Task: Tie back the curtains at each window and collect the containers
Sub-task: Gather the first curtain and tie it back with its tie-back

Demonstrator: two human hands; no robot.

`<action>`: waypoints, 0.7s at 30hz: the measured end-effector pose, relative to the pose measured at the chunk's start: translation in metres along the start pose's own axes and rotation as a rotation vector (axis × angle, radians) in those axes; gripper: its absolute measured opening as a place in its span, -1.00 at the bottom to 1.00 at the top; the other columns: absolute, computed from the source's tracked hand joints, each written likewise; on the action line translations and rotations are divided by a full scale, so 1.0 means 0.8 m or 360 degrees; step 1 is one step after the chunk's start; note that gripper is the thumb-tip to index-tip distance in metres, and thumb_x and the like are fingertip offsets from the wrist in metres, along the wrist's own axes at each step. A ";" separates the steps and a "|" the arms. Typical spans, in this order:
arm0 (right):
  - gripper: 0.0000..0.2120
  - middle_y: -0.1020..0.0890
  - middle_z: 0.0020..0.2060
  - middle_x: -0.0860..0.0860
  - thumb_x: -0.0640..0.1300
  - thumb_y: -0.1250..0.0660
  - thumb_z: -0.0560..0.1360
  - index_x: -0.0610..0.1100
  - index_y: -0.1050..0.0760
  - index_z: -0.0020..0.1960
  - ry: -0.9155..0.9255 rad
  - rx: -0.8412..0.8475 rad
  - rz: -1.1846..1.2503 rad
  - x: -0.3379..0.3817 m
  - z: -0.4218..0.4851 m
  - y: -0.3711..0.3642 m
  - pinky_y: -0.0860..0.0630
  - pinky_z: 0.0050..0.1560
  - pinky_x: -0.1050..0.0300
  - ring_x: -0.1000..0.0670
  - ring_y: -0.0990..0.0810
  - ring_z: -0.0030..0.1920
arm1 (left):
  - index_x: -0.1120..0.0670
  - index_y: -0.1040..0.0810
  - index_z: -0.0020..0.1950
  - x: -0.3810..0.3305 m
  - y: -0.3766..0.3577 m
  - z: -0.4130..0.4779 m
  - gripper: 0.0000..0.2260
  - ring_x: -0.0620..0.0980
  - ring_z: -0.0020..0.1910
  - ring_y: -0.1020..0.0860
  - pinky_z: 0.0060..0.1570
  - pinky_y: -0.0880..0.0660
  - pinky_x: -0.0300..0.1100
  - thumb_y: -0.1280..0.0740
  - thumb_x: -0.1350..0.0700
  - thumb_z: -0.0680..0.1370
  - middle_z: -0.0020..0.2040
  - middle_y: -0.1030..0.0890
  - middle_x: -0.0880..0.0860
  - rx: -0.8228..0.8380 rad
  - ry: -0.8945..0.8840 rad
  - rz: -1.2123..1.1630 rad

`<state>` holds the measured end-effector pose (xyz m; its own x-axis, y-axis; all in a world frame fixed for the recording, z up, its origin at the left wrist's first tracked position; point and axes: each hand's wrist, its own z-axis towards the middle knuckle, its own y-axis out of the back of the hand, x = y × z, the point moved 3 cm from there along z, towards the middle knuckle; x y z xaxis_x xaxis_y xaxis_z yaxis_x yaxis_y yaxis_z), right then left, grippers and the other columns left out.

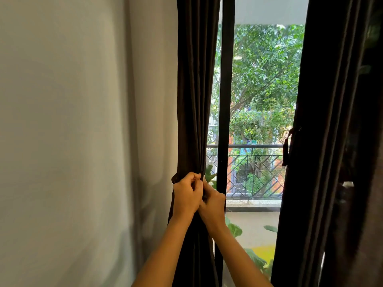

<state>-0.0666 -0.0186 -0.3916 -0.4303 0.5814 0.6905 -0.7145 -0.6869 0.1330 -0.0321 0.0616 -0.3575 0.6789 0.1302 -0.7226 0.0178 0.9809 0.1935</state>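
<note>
A dark brown left curtain (195, 90) hangs gathered beside the window frame (226, 100). My left hand (186, 195) and my right hand (213, 206) meet at its gathered waist, both with fingers curled and pinching a dark tie-back band (175, 178) that wraps the fabric. The band's ends are mostly hidden between my fingers. The right curtain (323, 141) is bunched at the right, with a dark tie-back (287, 148) hanging around it. No container is in view.
A plain pale wall (83, 131) fills the left. Through the glass I see a balcony railing (255, 162), trees and some plant leaves (234, 228). A small pale fitting (348, 184) shows on the right curtain side.
</note>
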 end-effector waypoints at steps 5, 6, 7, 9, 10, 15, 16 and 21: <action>-0.79 -0.61 -0.33 0.06 -0.25 -0.28 0.54 -0.09 -0.59 0.13 -0.0047 -0.0049 -0.0210 -0.010 0.012 0.012 -0.42 -0.36 0.37 0.16 -0.54 -0.39 | 0.08 -0.60 0.14 0.009 0.004 0.016 -0.81 -0.22 -0.06 -0.58 -0.02 -0.47 -0.52 -0.27 0.20 0.57 0.00 -0.64 -0.06 0.0296 0.0014 -0.0006; -0.80 -0.60 -0.33 0.08 -0.26 -0.28 0.54 -0.11 -0.59 0.11 -0.0049 -0.0055 -0.0264 -0.012 0.013 0.014 -0.41 -0.35 0.40 0.19 -0.54 -0.37 | 0.07 -0.61 0.08 0.011 0.010 0.020 -0.85 -0.18 -0.07 -0.60 -0.04 -0.50 -0.46 -0.29 0.18 0.56 -0.05 -0.64 -0.06 0.0167 0.0025 -0.0011; -0.82 -0.58 -0.33 0.09 -0.26 -0.27 0.54 -0.13 -0.60 0.07 -0.0052 -0.0066 -0.0289 -0.014 0.013 0.015 -0.39 -0.34 0.41 0.20 -0.53 -0.37 | 0.07 -0.60 0.06 0.016 0.018 0.025 -0.87 -0.12 -0.06 -0.62 -0.07 -0.52 -0.40 -0.31 0.19 0.55 -0.07 -0.64 -0.04 -0.0048 0.0070 -0.0028; -0.87 -0.59 -0.34 0.06 -0.25 -0.27 0.54 -0.15 -0.59 0.01 -0.0070 -0.0094 -0.0292 -0.016 0.011 0.015 -0.45 -0.33 0.30 0.16 -0.53 -0.38 | 0.14 -0.51 0.19 0.032 0.031 0.034 -0.77 0.05 0.10 -0.58 0.06 -0.52 -0.21 -0.33 0.20 0.53 0.08 -0.61 0.09 -0.0369 0.0271 -0.0100; -0.87 -0.61 -0.33 0.04 -0.24 -0.27 0.54 -0.15 -0.58 0.01 -0.0082 -0.0110 -0.0287 -0.017 0.010 0.015 -0.51 -0.32 0.20 0.13 -0.55 -0.36 | 0.16 -0.43 0.30 0.040 0.033 0.038 -0.65 0.09 0.21 -0.52 0.17 -0.47 -0.14 -0.34 0.17 0.53 0.21 -0.55 0.13 -0.0341 0.0375 -0.0099; -0.86 -0.63 -0.28 0.03 -0.24 -0.27 0.54 -0.16 -0.58 0.04 -0.0101 -0.0162 -0.0320 -0.018 0.012 0.017 -0.55 -0.27 0.18 0.10 -0.59 -0.31 | 0.14 -0.53 0.22 0.054 0.019 0.044 -0.69 0.01 0.06 -0.60 -0.05 -0.50 -0.37 -0.40 0.08 0.50 0.06 -0.63 0.06 0.0094 0.0284 -0.0058; -0.86 -0.62 -0.28 0.04 -0.25 -0.27 0.54 -0.17 -0.58 0.05 -0.0096 -0.0170 -0.0349 -0.018 0.013 0.017 -0.52 -0.29 0.25 0.11 -0.57 -0.32 | 0.15 -0.58 0.13 0.053 0.019 0.040 -0.76 -0.01 -0.04 -0.63 -0.17 -0.48 -0.45 -0.40 0.11 0.50 -0.04 -0.64 0.03 0.0049 0.0221 -0.0025; -0.85 -0.54 -0.32 0.09 -0.32 -0.24 0.53 -0.20 -0.56 0.03 -0.0093 -0.0233 -0.0443 -0.011 0.009 0.020 -0.33 -0.37 0.44 0.21 -0.43 -0.40 | 0.14 -0.62 0.05 0.037 0.014 0.014 -0.87 -0.14 -0.14 -0.63 -0.11 -0.59 -0.26 -0.32 0.18 0.55 -0.13 -0.67 -0.02 -0.0034 0.0066 -0.0060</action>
<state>-0.0703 -0.0374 -0.3907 -0.1779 0.7091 0.6823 -0.8740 -0.4325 0.2217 -0.0037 0.0749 -0.3694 0.6472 0.0985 -0.7559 0.0269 0.9881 0.1518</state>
